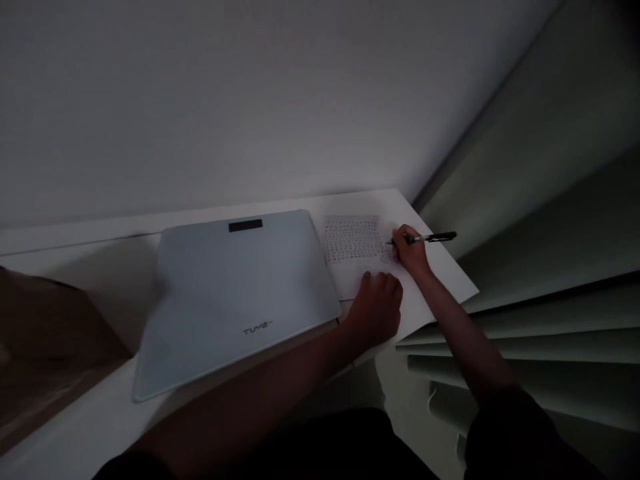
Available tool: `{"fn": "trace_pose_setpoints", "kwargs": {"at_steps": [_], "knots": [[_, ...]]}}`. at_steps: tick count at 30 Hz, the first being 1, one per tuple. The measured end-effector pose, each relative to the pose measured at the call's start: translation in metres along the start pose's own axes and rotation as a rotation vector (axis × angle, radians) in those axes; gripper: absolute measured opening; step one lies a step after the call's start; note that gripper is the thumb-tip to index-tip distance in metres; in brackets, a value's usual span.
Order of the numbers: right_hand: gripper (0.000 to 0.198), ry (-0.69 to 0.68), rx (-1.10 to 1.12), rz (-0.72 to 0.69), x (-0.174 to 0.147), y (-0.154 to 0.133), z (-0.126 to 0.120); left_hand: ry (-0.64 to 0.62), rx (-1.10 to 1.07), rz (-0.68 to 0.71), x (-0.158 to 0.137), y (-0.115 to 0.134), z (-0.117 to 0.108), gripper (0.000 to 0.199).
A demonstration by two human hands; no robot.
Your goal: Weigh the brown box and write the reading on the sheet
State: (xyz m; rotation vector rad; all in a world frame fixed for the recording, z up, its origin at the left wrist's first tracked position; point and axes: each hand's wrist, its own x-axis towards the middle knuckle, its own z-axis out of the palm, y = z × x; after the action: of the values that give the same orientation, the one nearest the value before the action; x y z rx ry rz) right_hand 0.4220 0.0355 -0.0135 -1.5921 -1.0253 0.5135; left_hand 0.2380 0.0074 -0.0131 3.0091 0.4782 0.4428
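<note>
A sheet of paper [353, 247] covered with rows of small marks lies on the white desk [100, 413] near its far right corner. My right hand [410, 252] grips a black pen [430, 237], its tip touching the paper's right side. My left hand [376, 308] rests flat with curled fingers on the lower part of the sheet, pinning it to the desk. Both forearms reach in from the bottom of the view. The room is dim.
A closed pale grey laptop [235, 293] with a small logo lies left of the paper. A brown cardboard box [45, 340] sits at the far left. A white wall rises behind the desk. Window blinds [540, 320] hang right of the desk edge.
</note>
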Motion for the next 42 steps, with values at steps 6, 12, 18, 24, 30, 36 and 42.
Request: {"fn": "trace_pose_setpoints", "kwargs": {"at_steps": [6, 12, 18, 24, 30, 36, 42], "knots": [[0.032, 0.169, -0.311, -0.241, 0.008, 0.005, -0.01, 0.0, 0.002, 0.0, -0.001, 0.0, -0.002, 0.048], [0.035, 0.184, -0.351, -0.225, 0.014, 0.014, -0.011, 0.006, -0.013, -0.002, 0.0, 0.001, -0.002, 0.044], [0.04, 0.147, -0.4, -0.16, 0.016, 0.016, -0.007, -0.001, -0.011, 0.0, -0.001, 0.0, -0.004, 0.04], [0.031, 0.088, -0.589, -0.315, 0.018, 0.016, -0.003, 0.012, -0.01, -0.004, 0.0, 0.0, -0.003, 0.029], [0.034, 0.029, -0.621, -0.362, 0.021, 0.02, -0.004, 0.033, -0.005, -0.006, -0.001, 0.0, 0.0, 0.028], [0.048, 0.079, -0.545, -0.399, 0.015, 0.013, -0.005, 0.059, 0.037, 0.03, -0.001, -0.002, 0.002, 0.025], [0.044, 0.066, -0.571, -0.379, 0.012, 0.01, -0.006, 0.215, 0.213, 0.253, -0.005, 0.002, -0.004, 0.026]]}}
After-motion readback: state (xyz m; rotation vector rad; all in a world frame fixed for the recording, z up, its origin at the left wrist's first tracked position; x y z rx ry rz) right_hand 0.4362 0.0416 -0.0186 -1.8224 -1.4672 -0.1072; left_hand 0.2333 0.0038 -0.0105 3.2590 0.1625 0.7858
